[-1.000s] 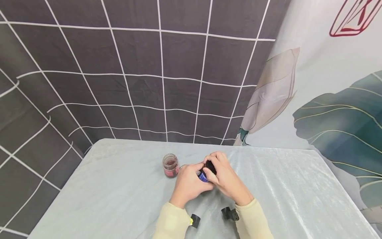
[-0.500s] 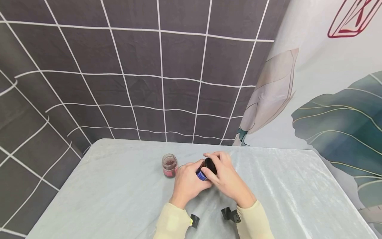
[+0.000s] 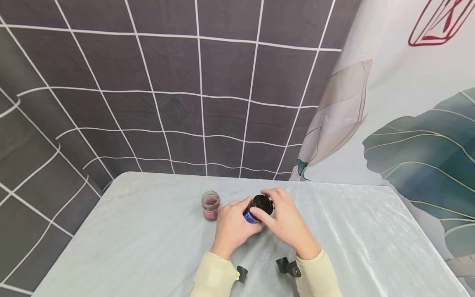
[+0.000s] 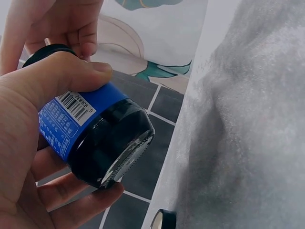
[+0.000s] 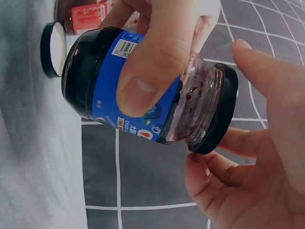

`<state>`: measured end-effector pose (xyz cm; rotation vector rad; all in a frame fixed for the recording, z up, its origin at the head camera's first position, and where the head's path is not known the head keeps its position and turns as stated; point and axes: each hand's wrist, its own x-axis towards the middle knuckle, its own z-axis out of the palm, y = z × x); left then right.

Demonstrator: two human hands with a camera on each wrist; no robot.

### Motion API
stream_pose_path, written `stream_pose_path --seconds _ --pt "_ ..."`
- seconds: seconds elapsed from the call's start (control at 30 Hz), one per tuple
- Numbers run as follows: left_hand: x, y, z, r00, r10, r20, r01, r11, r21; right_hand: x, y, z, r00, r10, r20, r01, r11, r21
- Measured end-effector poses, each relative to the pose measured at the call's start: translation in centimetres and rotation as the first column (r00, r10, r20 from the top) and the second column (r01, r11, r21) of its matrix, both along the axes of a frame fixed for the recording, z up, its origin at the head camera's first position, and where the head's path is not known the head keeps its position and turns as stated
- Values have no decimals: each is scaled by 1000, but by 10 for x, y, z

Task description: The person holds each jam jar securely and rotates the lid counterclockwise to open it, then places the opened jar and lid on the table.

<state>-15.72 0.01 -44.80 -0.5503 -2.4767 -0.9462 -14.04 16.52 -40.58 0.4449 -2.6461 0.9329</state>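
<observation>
My left hand [image 3: 233, 225] grips a dark jam jar [image 5: 102, 78] with a blue label, thumb across the label and fingers around the other side. The jar is tilted, and its black lid [image 5: 220, 109] sits on its mouth. Red-purple residue shows through the glass neck in the right wrist view. My right hand [image 3: 287, 220] is spread around the lid. Its thumb [image 5: 250, 57] stands apart from the lid, while its fingers are near the lid's lower edge; whether they touch it, I cannot tell.
An uncapped glass jar [image 3: 211, 205] with a pink-red label stands left of my left hand. A loose black lid [image 5: 52, 50] with a pale inside lies near it on the grey cloth-covered table [image 3: 148, 231]. Dark grid-patterned cloth [image 3: 167, 115] hangs behind the table.
My right hand has loosened around the lid and shifted slightly to the right, so more of the lid's black top shows. The left hand keeps its grip on the jar.
</observation>
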Motion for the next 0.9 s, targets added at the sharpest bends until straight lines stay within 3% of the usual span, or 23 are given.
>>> stream_pose_path --seconds 0.2,0.9 --pt "0 0 0 1000 3 -2 -3 1000 -3 1 -1 1 999 -34 7 34 999 10" --pt "1 -1 -1 999 8 32 -7 1000 -25 1 -2 3 999 -37 12 37 999 30"
